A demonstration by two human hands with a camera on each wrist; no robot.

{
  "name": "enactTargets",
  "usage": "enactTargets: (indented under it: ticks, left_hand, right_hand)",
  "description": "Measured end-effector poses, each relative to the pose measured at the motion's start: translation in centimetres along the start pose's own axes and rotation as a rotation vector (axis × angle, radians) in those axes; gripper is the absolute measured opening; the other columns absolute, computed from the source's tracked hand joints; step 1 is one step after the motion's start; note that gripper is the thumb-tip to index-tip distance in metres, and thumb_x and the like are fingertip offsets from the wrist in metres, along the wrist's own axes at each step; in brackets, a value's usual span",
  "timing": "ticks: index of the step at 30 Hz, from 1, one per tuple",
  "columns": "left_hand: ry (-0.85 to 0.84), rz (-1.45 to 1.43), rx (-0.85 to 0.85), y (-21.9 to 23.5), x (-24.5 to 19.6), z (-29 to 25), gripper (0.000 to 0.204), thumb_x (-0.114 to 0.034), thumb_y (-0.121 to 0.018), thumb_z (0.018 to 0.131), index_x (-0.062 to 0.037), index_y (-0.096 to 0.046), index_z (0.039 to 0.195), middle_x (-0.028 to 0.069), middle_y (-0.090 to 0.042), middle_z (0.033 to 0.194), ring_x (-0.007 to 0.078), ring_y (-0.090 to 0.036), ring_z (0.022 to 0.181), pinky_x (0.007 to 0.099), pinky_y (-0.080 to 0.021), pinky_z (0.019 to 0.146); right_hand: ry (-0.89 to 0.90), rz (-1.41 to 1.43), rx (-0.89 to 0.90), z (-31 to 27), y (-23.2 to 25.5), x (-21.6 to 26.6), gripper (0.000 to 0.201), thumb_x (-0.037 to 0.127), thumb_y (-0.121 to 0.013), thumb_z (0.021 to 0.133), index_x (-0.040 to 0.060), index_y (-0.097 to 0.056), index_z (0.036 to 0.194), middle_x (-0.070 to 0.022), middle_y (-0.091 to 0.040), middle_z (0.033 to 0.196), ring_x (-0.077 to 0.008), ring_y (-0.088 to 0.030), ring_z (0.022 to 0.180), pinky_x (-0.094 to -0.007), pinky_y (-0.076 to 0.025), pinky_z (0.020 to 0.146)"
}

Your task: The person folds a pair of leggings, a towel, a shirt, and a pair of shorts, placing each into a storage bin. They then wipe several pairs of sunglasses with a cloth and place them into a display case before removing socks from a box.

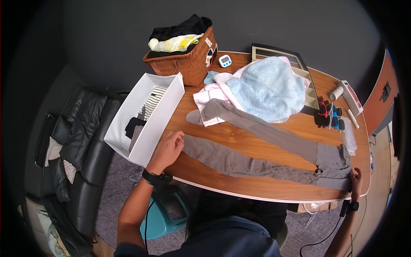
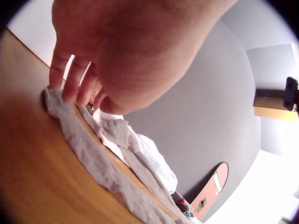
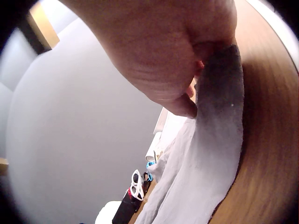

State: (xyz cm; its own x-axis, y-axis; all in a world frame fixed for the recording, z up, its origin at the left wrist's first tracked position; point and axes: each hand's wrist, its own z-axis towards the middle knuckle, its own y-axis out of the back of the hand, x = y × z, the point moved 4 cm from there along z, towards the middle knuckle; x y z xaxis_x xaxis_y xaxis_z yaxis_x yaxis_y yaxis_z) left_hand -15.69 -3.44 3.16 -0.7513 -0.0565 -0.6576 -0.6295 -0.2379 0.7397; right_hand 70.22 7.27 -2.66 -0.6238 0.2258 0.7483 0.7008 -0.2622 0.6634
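A pair of grey tights point(image 1: 257, 165) lies stretched lengthwise across the wooden table, its two legs spread apart and its waistband at the right end. At the toe end of the nearer leg is my left hand point(image 1: 169, 147); in the left wrist view its fingertips point(image 2: 70, 93) rest right at the grey toe point(image 2: 55, 100), fingers spaced and fairly straight. My right hand point(image 1: 356, 183) is at the waistband corner, by the table's right edge. In the right wrist view its thumb point(image 3: 187, 107) pinches the waistband edge point(image 3: 219, 88), with the other fingers partly hidden.
Left of the tights stands a white fabric bin point(image 1: 143, 147) with folded clothes inside. Behind are a brown basket point(image 1: 184, 66) of clothes, a white timer point(image 1: 224, 61), a light blue towel point(image 1: 269, 90) and a divided tray point(image 1: 310, 100). Sunglasses point(image 1: 338, 124) lie at the right.
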Motion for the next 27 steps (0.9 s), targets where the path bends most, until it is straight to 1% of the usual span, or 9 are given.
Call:
enactTargets:
  ticks: [1, 4, 8, 13, 18, 21, 23, 25, 27]
  left_hand:
    - [-0.004, -0.008, 0.0, 0.0, 0.5, 0.0, 0.024, -0.003, -0.065, 0.083, -0.0013, -0.061, 0.106, 0.0139, -0.059, 0.097, 0.0267, -0.06, 0.086, 0.0339, -0.05, 0.074]
    - [-0.218, 0.258, -0.038, -1.0, 1.6, 0.4, 0.027, -0.012, -0.071, 0.081, -0.0011, -0.064, 0.105, 0.0151, -0.06, 0.1, 0.0327, -0.059, 0.095, 0.0398, -0.048, 0.083]
    - [-0.15, 0.318, -0.027, -1.0, 1.3, 0.3, 0.027, -0.009, -0.067, 0.078, 0.0019, -0.064, 0.103, 0.0185, -0.059, 0.104, 0.0367, -0.056, 0.101, 0.043, -0.046, 0.089]
    - [-0.154, 0.478, -0.034, -0.9, 1.5, 0.1, 0.035, -0.008, -0.065, 0.076, 0.0005, -0.062, 0.11, 0.0189, -0.056, 0.111, 0.0372, -0.054, 0.104, 0.0446, -0.047, 0.089]
    - [-0.037, 0.717, -0.011, -1.2, 2.1, -0.1, 0.041, -0.015, -0.061, 0.078, 0.0, -0.057, 0.117, 0.019, -0.055, 0.113, 0.0376, -0.054, 0.105, 0.0474, -0.048, 0.088]
    - [-0.011, 0.726, 0.012, -1.1, 1.8, -0.3, 0.041, -0.017, -0.06, 0.08, 0.0013, -0.057, 0.116, 0.0191, -0.055, 0.114, 0.0378, -0.054, 0.105, 0.048, -0.047, 0.089]
    - [0.011, 0.698, 0.045, -0.6, 1.0, -0.4, 0.042, -0.017, -0.061, 0.079, 0.0015, -0.057, 0.116, 0.0197, -0.055, 0.114, 0.0385, -0.054, 0.106, 0.048, -0.047, 0.09]
    - [0.036, 0.673, 0.075, -0.4, 0.8, 0.0, 0.042, -0.017, -0.063, 0.079, 0.0018, -0.057, 0.117, 0.0202, -0.056, 0.114, 0.0391, -0.054, 0.107, 0.048, -0.047, 0.09]
    - [-0.036, 0.55, 0.063, 0.5, 0.7, 0.9, 0.041, -0.016, -0.066, 0.08, 0.0021, -0.058, 0.115, 0.0223, -0.058, 0.113, 0.0398, -0.055, 0.108, 0.0482, -0.046, 0.092]
  right_hand:
    - [-0.058, -0.036, 0.003, -0.1, 0.3, 0.1, 0.042, 0.008, -0.063, 0.088, 0.0077, -0.053, 0.129, -0.0019, -0.056, 0.082, -0.0112, -0.052, 0.074, -0.0262, -0.044, 0.068]
    - [0.061, -0.096, -0.044, 0.6, 1.4, -2.4, 0.041, 0.007, -0.063, 0.086, 0.0074, -0.054, 0.127, -0.0036, -0.058, 0.082, -0.0123, -0.055, 0.075, -0.0275, -0.045, 0.068]
    - [0.027, -0.067, -0.077, -1.2, 0.8, 0.6, 0.039, 0.004, -0.062, 0.084, 0.0056, -0.057, 0.123, -0.0049, -0.059, 0.082, -0.0139, -0.056, 0.076, -0.0289, -0.045, 0.069]
    - [0.076, -0.116, -0.116, -1.2, 1.1, 0.8, 0.038, 0.004, -0.061, 0.083, 0.0055, -0.059, 0.121, -0.005, -0.058, 0.082, -0.0149, -0.056, 0.075, -0.0292, -0.045, 0.069]
    - [0.046, -0.191, -0.111, -1.3, 1.3, 1.4, 0.039, 0.005, -0.062, 0.082, 0.0047, -0.059, 0.121, -0.0075, -0.061, 0.086, -0.017, -0.059, 0.081, -0.0311, -0.047, 0.073]
    - [0.103, -0.264, -0.136, -1.5, 1.2, 1.9, 0.037, 0.005, -0.063, 0.082, 0.0056, -0.06, 0.119, -0.0069, -0.06, 0.08, -0.0166, -0.059, 0.073, -0.0311, -0.048, 0.067]
    - [0.045, -0.296, -0.103, -2.3, 0.9, 3.3, 0.04, 0.007, -0.065, 0.082, 0.0063, -0.058, 0.121, -0.0085, -0.061, 0.087, -0.0173, -0.06, 0.075, -0.0315, -0.049, 0.07]
    - [0.225, -0.598, -0.154, -2.7, 0.7, 4.3, 0.043, 0.006, -0.068, 0.081, 0.0068, -0.057, 0.122, -0.0107, -0.06, 0.096, -0.018, -0.059, 0.079, -0.0325, -0.05, 0.071]
    - [0.317, -0.521, -0.156, -2.2, 1.3, 3.8, 0.045, 0.006, -0.069, 0.08, 0.0069, -0.056, 0.123, -0.0109, -0.059, 0.099, -0.0183, -0.059, 0.082, -0.0327, -0.05, 0.071]
